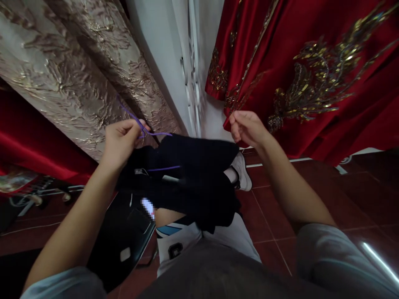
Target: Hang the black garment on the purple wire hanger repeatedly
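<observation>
My left hand (120, 139) is closed in a pinch on a thin purple cord (157, 133), whose one end sticks up over the fingers while another part runs right to the dark cloth. Across from it, my right hand (247, 128) is raised with thumb and fingertips pressed together; whatever is between them is too small to make out. A black or navy cloth (202, 174) lies over my lap below both hands. On it lie another purple strand (163, 168) and a small white strip (171, 178).
To my left is a black seat (109, 245) bearing a small pale square (125, 254) and a lit phone-like screen (148, 207). Embroidered beige fabric (93, 74) hangs at the left, red sequined fabric (280, 54) at the right. Between them stands a white wall (156, 41). The floor is red tile (268, 216).
</observation>
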Motion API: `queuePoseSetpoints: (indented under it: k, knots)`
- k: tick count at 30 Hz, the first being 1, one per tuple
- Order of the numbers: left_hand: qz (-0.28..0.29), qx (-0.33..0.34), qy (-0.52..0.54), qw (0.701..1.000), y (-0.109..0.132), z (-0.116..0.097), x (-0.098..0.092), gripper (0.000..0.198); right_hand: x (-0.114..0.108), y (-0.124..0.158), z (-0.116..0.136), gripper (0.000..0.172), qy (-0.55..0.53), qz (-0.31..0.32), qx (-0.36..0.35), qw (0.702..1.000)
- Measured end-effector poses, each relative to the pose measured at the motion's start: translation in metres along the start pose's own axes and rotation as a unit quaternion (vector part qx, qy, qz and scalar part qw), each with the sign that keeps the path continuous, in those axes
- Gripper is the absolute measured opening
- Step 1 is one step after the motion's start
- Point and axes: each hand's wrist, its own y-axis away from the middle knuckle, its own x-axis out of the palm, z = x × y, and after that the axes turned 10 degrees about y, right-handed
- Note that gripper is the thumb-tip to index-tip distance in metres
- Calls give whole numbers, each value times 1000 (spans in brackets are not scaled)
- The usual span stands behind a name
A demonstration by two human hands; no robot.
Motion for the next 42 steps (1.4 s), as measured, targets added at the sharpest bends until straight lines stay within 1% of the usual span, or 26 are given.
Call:
queuePoseSetpoints:
  k: [3,6,8,10,12,13,15,16,18,20,21,22,24,25,26,27,28,30,33,34,35,37,38,39,41,42]
  knots:
    - [-29,-48,59,997,-18,10,2,24,4,-2,13,68,-10,23,23,999]
    - [-39,-59,53,996,-29,17,3,23,15,13,26,75,-20,41,43,998]
    - [-39,-66,42,996,-32,22,2,24,22,28,35,67,-29,25,29,999]
    - [-37,-77,36,996,-34,28,1,24,25,39,44,49,-24,-6,9,1000]
    - [-46,-76,47,995,-36,31,2,25,27,38,51,35,-14,-47,-11,999]
    - [-52,-63,60,995,-36,31,3,26,27,32,53,33,-15,-73,-21,997]
    - [-76,12,69,995,-33,28,7,32,24,12,55,35,-34,-132,-47,990]
    - [-104,80,58,990,-30,25,9,37,20,-1,55,36,-44,-160,-59,984]
    - [-188,236,8,953,-21,19,14,43,11,-25,55,36,-60,-207,-80,973]
    - [-254,335,-58,905,-8,15,19,40,0,-42,54,38,-61,-237,-97,965]
    - [-249,350,-91,898,-1,16,21,35,-4,-45,53,39,-51,-248,-101,962]
    - [-205,342,-129,908,5,18,24,31,-7,-45,51,40,-38,-259,-102,960]
    - [-50,285,-213,933,15,28,32,32,-10,-37,45,40,-15,-281,-97,955]
    - [31,247,-249,936,19,36,36,37,-11,-29,41,39,-12,-295,-93,951]
    - [92,210,-276,933,22,44,41,43,-12,-20,35,36,-13,-304,-89,948]
    - [130,177,-294,930,24,53,47,50,-13,-11,29,35,-18,-314,-88,945]
    - [143,152,-301,931,26,62,52,56,-15,-1,21,34,-21,-319,-86,944]
    - [132,132,-288,939,31,75,63,55,-23,14,6,35,-22,-321,-74,944]
    - [97,156,-219,958,45,79,82,35,-29,31,-12,30,24,-346,-66,936]
    - [83,170,-193,963,51,76,88,30,-26,36,-16,32,62,-384,-74,918]
    - [65,180,-169,967,58,72,96,28,-18,41,-19,34,104,-440,-88,888]
    - [24,183,-127,975,70,62,111,25,9,52,-26,33,187,-498,-103,841]
    - [3,180,-107,978,75,57,119,24,26,57,-29,24,210,-481,-96,846]
    - [-15,179,-89,980,79,54,126,24,45,60,-33,23,234,-345,-64,907]
    - [-41,189,-59,979,84,49,138,23,79,64,-43,38,222,-158,-5,962]
    - [-46,198,-47,978,84,48,143,23,92,65,-48,46,202,-78,37,976]
